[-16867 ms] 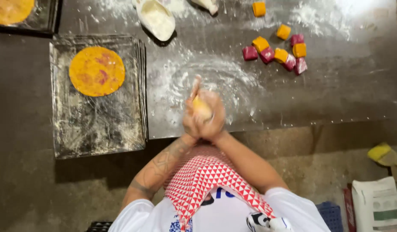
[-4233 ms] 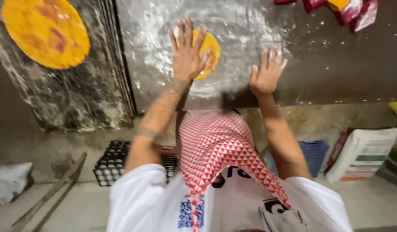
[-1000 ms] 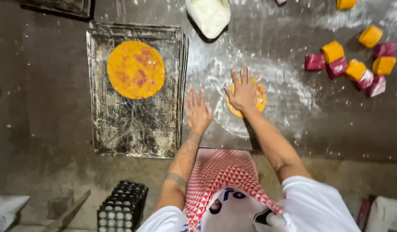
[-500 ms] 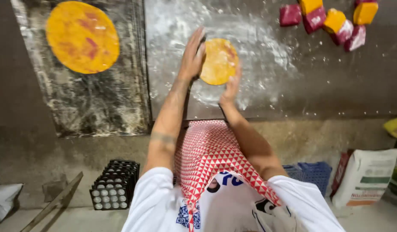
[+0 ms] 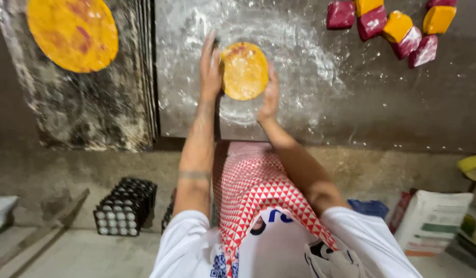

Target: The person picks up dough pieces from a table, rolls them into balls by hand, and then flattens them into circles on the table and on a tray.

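White short-sleeved shirt [image 5: 197, 242] with dark printed markings. Red-and-white triangle-patterned scarf [image 5: 258, 190] hanging down the front. Bare forearms.

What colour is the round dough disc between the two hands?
The dough disc is orange-yellow with a faint reddish patch near its top edge, seen best in the head view.

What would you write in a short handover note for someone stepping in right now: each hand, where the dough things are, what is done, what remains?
Left hand and right hand: open, cupping the edges of the small orange dough disc on the floured worktop.
Done: one larger flattened disc lies on the dark tray.
Left: the small disc looks unfinished; red and orange dough pieces wait at the upper right.
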